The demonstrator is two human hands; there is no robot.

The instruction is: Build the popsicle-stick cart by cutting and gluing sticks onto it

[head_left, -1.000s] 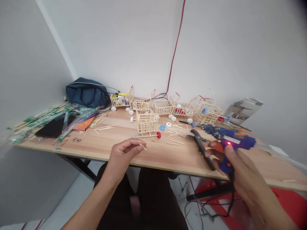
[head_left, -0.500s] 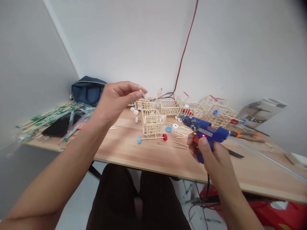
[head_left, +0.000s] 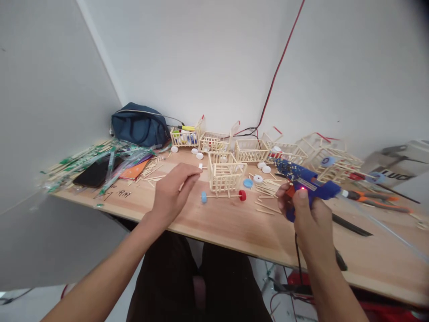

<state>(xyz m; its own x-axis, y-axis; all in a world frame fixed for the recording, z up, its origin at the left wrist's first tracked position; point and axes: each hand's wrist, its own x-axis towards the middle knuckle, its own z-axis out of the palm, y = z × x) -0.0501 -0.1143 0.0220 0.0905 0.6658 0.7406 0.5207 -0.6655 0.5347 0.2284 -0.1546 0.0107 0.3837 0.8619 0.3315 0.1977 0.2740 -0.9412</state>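
Note:
My right hand [head_left: 306, 210] grips a blue hot glue gun [head_left: 298, 174], its red light lit and its glitter-flecked nozzle pointing left. My left hand [head_left: 176, 190] is low over the table, thumb and fingers pinched together; what lies between them, if anything, is hidden. Just right of those fingertips stands a small cart made of wooden sticks [head_left: 226, 174]. Along its near side runs a stick axle with a light blue cap wheel [head_left: 204, 197] and a red cap wheel [head_left: 242, 195]. A blue cap [head_left: 248, 183] and a white cap [head_left: 258, 179] lie beside the cart.
Several stick carts [head_left: 251, 151] line the wall. Loose sticks [head_left: 266, 190] lie near the glue gun. At left are a dark blue pouch [head_left: 140, 125], a black phone [head_left: 95, 172] and stick packets [head_left: 80, 158]. Orange-handled pliers [head_left: 378, 201] rest at right.
My left hand has come down from above the carts, where it pinched a short stick, to beside the near cart. The view has shifted; my right hand keeps hold of the glue gun.

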